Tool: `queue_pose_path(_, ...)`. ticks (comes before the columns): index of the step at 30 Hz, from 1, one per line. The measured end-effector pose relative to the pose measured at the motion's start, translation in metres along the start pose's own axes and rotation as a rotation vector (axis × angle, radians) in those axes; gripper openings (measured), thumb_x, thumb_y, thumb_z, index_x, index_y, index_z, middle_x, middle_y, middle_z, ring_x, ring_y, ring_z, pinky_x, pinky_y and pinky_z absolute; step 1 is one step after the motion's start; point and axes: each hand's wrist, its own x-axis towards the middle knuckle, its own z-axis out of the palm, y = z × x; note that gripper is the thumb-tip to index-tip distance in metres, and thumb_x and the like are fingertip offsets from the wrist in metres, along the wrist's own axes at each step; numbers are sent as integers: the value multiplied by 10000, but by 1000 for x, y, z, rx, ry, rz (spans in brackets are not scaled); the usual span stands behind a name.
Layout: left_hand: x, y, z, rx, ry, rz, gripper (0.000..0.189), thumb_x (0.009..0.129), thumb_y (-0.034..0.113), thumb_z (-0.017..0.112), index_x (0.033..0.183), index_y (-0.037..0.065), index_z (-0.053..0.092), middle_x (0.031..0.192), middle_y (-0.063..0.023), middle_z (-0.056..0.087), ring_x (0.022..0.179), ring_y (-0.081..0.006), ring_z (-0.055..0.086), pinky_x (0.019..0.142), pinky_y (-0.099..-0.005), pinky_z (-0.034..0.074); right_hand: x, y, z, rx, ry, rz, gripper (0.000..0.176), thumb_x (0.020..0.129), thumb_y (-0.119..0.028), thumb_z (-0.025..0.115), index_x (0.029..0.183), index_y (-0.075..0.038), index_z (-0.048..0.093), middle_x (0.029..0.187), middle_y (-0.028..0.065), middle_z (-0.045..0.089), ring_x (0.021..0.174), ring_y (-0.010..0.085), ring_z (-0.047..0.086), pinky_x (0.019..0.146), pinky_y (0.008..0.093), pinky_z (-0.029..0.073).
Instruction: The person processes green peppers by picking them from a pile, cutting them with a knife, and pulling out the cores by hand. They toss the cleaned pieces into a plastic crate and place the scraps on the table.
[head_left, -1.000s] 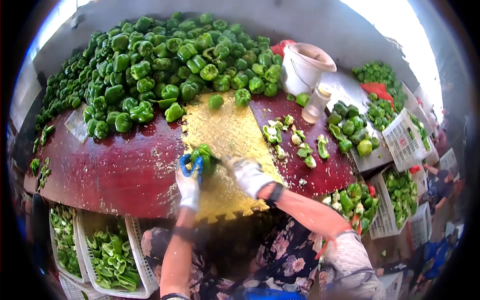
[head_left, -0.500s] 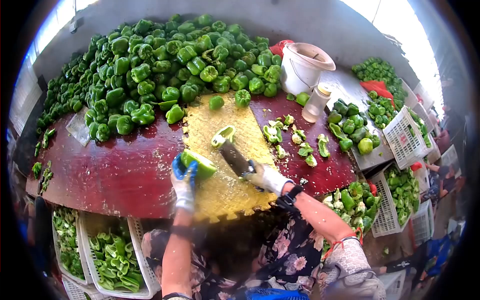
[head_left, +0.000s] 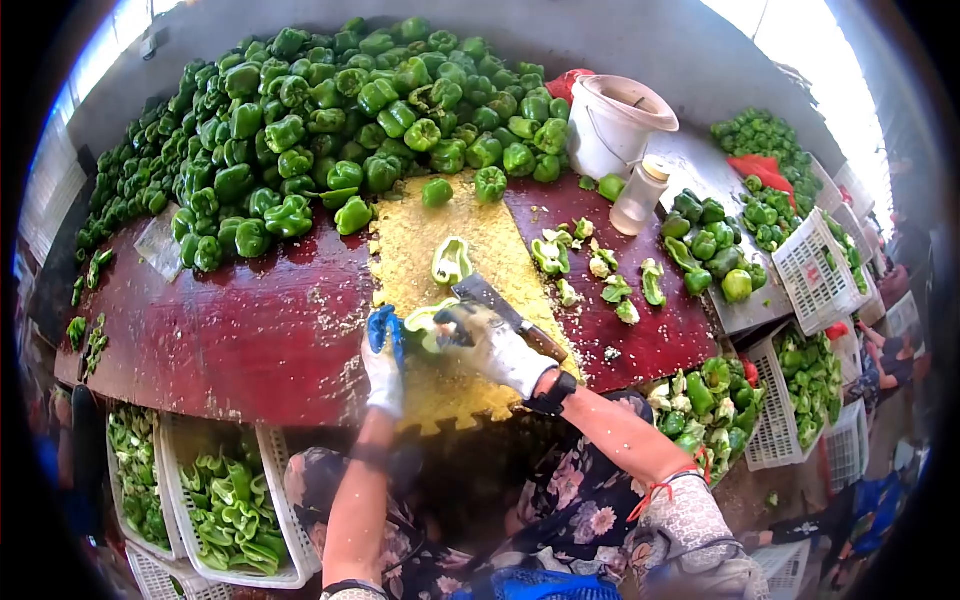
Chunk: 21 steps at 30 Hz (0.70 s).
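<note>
A cut green bell pepper half (head_left: 425, 319) lies low on the yellow mat (head_left: 405, 255), pale inside facing up. My right hand (head_left: 495, 350), in a white glove with dark fingertips, has its fingers bent at this half; they are blurred. Just beyond that hand rests a knife (head_left: 490, 298), blade towards the upper left, its brown handle free of the fingers. Left of the half, my left hand (head_left: 384, 365) in a blue-tipped white glove is raised with its fingers apart. Another pepper half (head_left: 452, 260) sits farther up the mat, seeds showing.
Whole green peppers (head_left: 290, 130) are heaped at the back. A white bucket (head_left: 608, 135) and a clear jar (head_left: 637, 200) stand at the right. Pepper cores (head_left: 603, 266) lie on the red board. Crates of cut peppers (head_left: 290, 500) stand below the front edge.
My right hand has let go of the knife and moved left to the pepper half. My left hand no longer grips the half, which is lower on the mat.
</note>
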Motion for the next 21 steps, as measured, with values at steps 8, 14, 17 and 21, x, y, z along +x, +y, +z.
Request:
queue_pose_path(8,-10,7,9,299,-143,68,251,1002,201,605,1154,8,658,1110,-39,676,994,-109,602,887,-272,483,16,-44,-23,-27,-421,393,709,947,-374,609,1472,26,350,1422,290,463,1316,344,490,1076,392,424)
queue_pose_path(14,-14,28,15,7,-190,-190,275,1004,216,600,1217,45,634,1082,-18,666,949,-98,603,855,-270,493,-1,-12,3,241,-153,379,720,814,-251,742,1390,0,391,1214,179,573,1061,261,589,877,367,505)
queue_pose_path(17,-6,26,5,-113,-413,-172,418,1025,251,548,1393,58,500,1203,-62,620,1063,-124,594,953,-307,493,-11,-6,-1,406,-144,191,685,747,-162,796,1335,-15,476,1115,108,645,988,180,606,838,353,515)
queue_pose_path(21,-6,1,-7,-211,-492,-202,438,1036,254,512,1416,41,468,1280,-51,591,1121,-135,586,994,-308,479,-10,-10,6,376,-347,87,1088,750,-323,842,1560,-60,163,1345,262,521,1203,346,548,1026,438,481)
